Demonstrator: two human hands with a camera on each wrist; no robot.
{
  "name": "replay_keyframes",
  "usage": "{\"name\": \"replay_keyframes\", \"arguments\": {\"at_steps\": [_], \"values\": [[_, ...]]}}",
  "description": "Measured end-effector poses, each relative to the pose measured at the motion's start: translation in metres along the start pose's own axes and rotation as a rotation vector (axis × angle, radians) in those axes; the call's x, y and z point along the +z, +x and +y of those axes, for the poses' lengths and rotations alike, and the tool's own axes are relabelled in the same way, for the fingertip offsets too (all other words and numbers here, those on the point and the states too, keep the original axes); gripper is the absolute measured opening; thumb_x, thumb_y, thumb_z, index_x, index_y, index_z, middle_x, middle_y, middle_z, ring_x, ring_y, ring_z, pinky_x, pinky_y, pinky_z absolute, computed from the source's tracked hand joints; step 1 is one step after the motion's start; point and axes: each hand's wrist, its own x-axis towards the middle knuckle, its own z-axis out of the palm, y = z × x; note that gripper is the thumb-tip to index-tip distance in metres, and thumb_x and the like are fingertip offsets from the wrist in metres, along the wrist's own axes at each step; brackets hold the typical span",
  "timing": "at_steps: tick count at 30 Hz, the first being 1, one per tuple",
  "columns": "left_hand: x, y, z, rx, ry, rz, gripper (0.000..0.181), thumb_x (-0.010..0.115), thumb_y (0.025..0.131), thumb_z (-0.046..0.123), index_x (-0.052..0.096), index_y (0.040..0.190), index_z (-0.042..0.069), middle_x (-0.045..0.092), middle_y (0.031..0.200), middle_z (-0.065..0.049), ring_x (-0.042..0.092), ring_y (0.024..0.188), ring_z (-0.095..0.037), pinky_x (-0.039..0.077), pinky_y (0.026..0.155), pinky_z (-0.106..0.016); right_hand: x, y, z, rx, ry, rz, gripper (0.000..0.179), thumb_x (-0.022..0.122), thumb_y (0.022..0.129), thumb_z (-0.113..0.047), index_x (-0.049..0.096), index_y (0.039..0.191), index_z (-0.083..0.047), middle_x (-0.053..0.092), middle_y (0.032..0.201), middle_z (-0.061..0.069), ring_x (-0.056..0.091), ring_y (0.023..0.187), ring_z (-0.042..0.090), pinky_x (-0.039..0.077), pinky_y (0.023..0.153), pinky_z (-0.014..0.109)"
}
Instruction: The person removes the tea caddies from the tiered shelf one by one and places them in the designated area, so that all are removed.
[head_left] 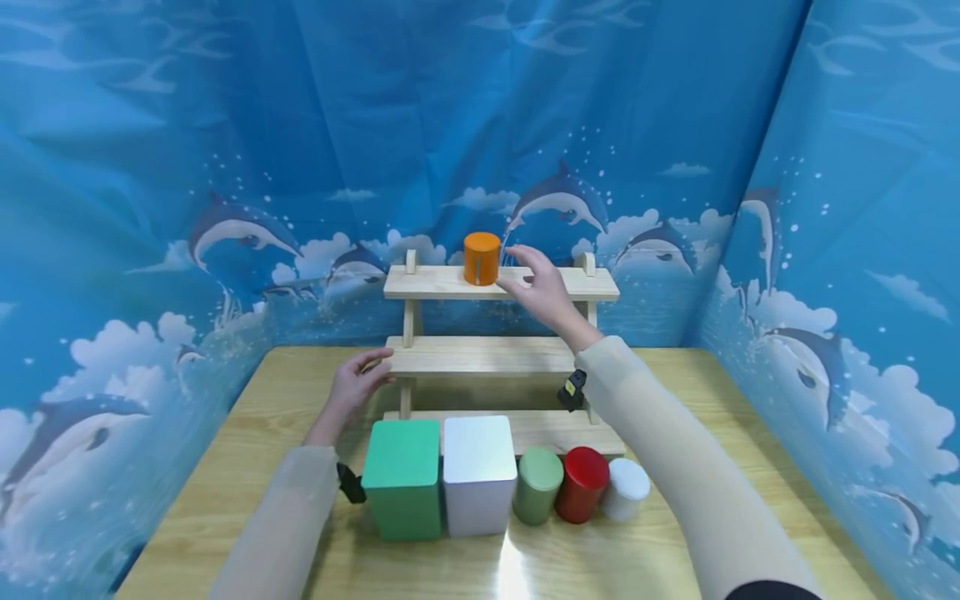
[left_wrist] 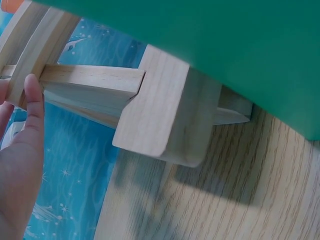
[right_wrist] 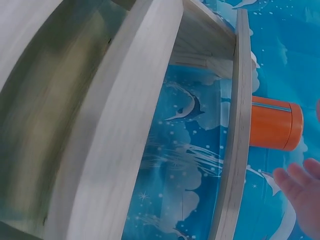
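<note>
An orange cylindrical canister [head_left: 481, 260] with a lid seam and a thin grey stripe stands upright on the top step of a three-step wooden shelf rack [head_left: 480, 356]. Just to its right is my right hand [head_left: 543, 292], thumb and fingers spread apart and nothing between them. The right wrist view has the canister [right_wrist: 276, 123] lying sideways across the picture, with the fingertips [right_wrist: 287, 180] a small gap away. My left hand [head_left: 358, 383] holds the left end of the middle step, its fingertip [left_wrist: 33, 87] against the wood in the left wrist view.
In front of the rack stand a green box [head_left: 403, 479], a white box [head_left: 478, 475], a light green canister [head_left: 537, 486], a red canister [head_left: 582, 484] and a white canister [head_left: 624, 489] in a row. Blue dolphin-print curtains [head_left: 420, 108] surround the wooden table [head_left: 247, 417].
</note>
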Motion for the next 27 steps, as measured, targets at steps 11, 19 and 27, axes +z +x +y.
{"name": "replay_keyframes", "arguments": {"at_steps": [11,19,27], "values": [[0.0,0.002,0.001,0.01,-0.007,-0.004,0.048,0.06,0.091,0.007,0.042,0.129,-0.014,0.042,0.133,-0.021,0.062,0.083,-0.011,0.053,0.082,-0.03,0.011,0.022,0.003,0.101,0.037,0.043,0.055,0.065,0.088,-0.029,0.044,0.137,-0.013,0.038,0.142,0.003,0.037,0.128,0.026,0.039,0.101,0.043],[0.0,0.001,0.002,0.015,0.013,0.002,0.047,0.059,0.091,0.006,0.041,0.129,-0.015,0.04,0.134,-0.022,0.062,0.083,-0.011,0.053,0.082,-0.029,0.021,0.032,0.001,0.161,0.015,0.036,0.057,0.066,0.088,-0.031,0.043,0.139,-0.017,0.036,0.144,0.002,0.032,0.132,0.021,0.036,0.104,0.039],[-0.001,0.001,-0.003,0.008,-0.016,0.014,0.049,0.062,0.089,0.008,0.042,0.128,-0.015,0.042,0.132,-0.02,0.062,0.082,-0.011,0.054,0.081,-0.027,0.032,0.039,0.001,0.167,-0.032,0.006,0.058,0.065,0.088,-0.027,0.042,0.14,-0.013,0.036,0.144,0.006,0.033,0.131,0.022,0.032,0.107,0.04]]}}
